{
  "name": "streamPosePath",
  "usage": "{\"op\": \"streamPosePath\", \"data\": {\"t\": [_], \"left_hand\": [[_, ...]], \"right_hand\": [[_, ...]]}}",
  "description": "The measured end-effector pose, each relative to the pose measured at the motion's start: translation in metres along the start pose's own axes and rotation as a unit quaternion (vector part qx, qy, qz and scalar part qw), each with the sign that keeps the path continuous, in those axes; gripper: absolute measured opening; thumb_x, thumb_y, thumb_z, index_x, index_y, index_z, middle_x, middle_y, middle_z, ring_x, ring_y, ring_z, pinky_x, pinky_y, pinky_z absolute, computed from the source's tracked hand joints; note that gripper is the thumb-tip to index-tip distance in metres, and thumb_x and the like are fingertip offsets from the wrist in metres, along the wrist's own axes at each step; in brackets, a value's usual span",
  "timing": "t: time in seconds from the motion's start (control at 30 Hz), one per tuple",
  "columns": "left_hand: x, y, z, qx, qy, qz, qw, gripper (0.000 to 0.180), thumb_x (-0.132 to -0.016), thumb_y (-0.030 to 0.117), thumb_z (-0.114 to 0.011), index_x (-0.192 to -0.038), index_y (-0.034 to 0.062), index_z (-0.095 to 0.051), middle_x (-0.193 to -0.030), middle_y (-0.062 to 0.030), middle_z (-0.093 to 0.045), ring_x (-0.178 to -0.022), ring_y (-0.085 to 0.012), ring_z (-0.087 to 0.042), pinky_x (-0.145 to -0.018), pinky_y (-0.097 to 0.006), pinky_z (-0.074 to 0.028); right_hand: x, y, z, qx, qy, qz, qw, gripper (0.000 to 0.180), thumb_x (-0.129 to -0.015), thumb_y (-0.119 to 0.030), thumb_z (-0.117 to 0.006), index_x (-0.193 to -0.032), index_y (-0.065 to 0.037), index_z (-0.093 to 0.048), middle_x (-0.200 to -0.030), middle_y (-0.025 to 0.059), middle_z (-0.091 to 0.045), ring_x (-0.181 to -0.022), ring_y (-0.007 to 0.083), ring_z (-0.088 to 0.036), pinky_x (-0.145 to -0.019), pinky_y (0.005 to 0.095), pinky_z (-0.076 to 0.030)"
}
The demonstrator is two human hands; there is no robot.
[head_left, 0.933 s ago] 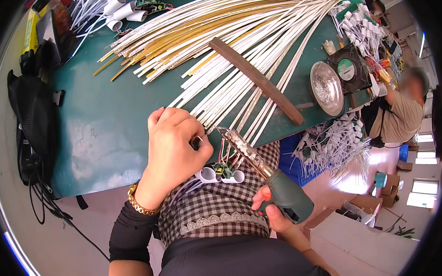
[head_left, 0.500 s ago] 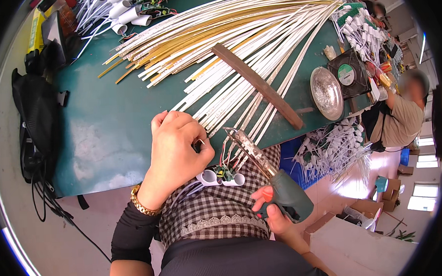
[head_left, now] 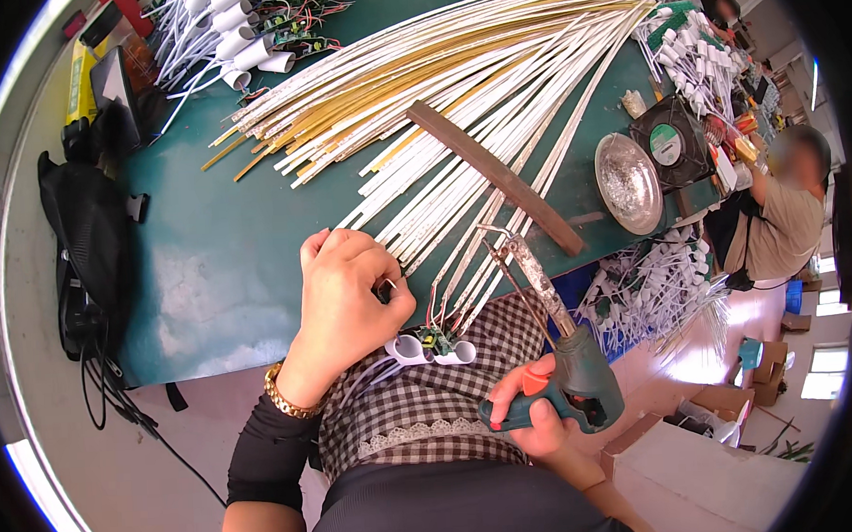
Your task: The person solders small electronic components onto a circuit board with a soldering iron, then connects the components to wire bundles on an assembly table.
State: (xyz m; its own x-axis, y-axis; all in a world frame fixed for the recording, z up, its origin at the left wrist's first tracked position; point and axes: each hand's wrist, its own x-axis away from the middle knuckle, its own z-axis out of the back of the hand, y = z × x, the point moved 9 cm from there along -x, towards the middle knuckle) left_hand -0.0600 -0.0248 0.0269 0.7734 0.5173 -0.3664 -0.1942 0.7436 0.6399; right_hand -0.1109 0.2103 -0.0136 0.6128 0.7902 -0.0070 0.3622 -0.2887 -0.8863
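My left hand [head_left: 351, 286] is closed at the table's near edge, over the near ends of the strips. A small dark thing shows between its curled fingers; I cannot make out what it is. My right hand [head_left: 539, 423] grips a green soldering gun [head_left: 583, 378] with a red trigger. Its bent metal tip points up and away, over the near strips. Between the hands, small green circuit boards [head_left: 436, 342] with thin wires and white tube-shaped housings [head_left: 456, 353] rest by my checked apron [head_left: 404, 414]. Long thin white and yellow strips [head_left: 437, 85] fan across the table.
A dark flat bar [head_left: 498, 177] lies across the strips. Right of it are a metal dish [head_left: 629, 183] and a black fan [head_left: 672, 141]. White housings with cables [head_left: 235, 37] are piled at far left; more [head_left: 646, 290] hang at right. A co-worker [head_left: 775, 203] sits at right.
The soldering gun has tilted more upright and moved slightly right, its tip lifting away from my left hand. My left hand keeps the same closed pose. The whole view has shifted slightly.
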Motion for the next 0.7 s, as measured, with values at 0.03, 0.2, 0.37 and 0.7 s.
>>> {"op": "streamPosePath", "data": {"t": [0.03,0.2,0.37,0.7], "left_hand": [[0.000,0.002,0.001,0.002,0.011,-0.009,1.000,0.018,-0.063,-0.001,-0.070,-0.063,0.0103,-0.056,-0.068,0.0016,-0.052,-0.068,-0.0175,-0.052,-0.092,-0.036,-0.037],[0.000,0.000,-0.001,-0.010,-0.010,0.005,1.000,0.013,-0.064,0.004,-0.071,-0.063,0.0103,-0.059,-0.067,0.0004,-0.053,-0.077,-0.0217,-0.056,-0.094,-0.044,-0.038],[-0.001,0.002,0.001,-0.015,-0.004,0.003,1.000,0.013,-0.064,0.004,-0.070,-0.063,0.0109,-0.060,-0.065,0.0006,-0.052,-0.076,-0.0206,-0.056,-0.093,-0.042,-0.038],[0.001,0.001,0.001,-0.007,0.008,-0.010,1.000,0.017,-0.063,0.000,-0.070,-0.064,0.0108,-0.056,-0.069,0.0021,-0.053,-0.071,-0.0176,-0.053,-0.093,-0.038,-0.038]], "right_hand": [[-0.001,0.001,-0.001,-0.006,-0.003,0.002,1.000,0.044,-0.095,-0.028,-0.063,-0.128,-0.011,-0.039,-0.100,0.0222,-0.061,-0.078,0.0230,-0.064,-0.068,0.0356,-0.054],[-0.003,0.001,0.002,-0.012,0.020,-0.001,1.000,0.041,-0.096,-0.024,-0.062,-0.127,-0.011,-0.040,-0.100,0.0207,-0.061,-0.076,0.0215,-0.063,-0.066,0.0347,-0.053],[-0.004,0.005,0.009,0.020,0.024,0.016,0.999,0.040,-0.096,-0.021,-0.060,-0.128,-0.011,-0.039,-0.099,0.0198,-0.061,-0.074,0.0208,-0.063,-0.066,0.0337,-0.052],[-0.004,0.004,0.011,0.017,0.036,0.031,0.999,0.038,-0.096,-0.020,-0.058,-0.127,-0.010,-0.038,-0.099,0.0192,-0.061,-0.073,0.0210,-0.062,-0.066,0.0342,-0.054]]}}
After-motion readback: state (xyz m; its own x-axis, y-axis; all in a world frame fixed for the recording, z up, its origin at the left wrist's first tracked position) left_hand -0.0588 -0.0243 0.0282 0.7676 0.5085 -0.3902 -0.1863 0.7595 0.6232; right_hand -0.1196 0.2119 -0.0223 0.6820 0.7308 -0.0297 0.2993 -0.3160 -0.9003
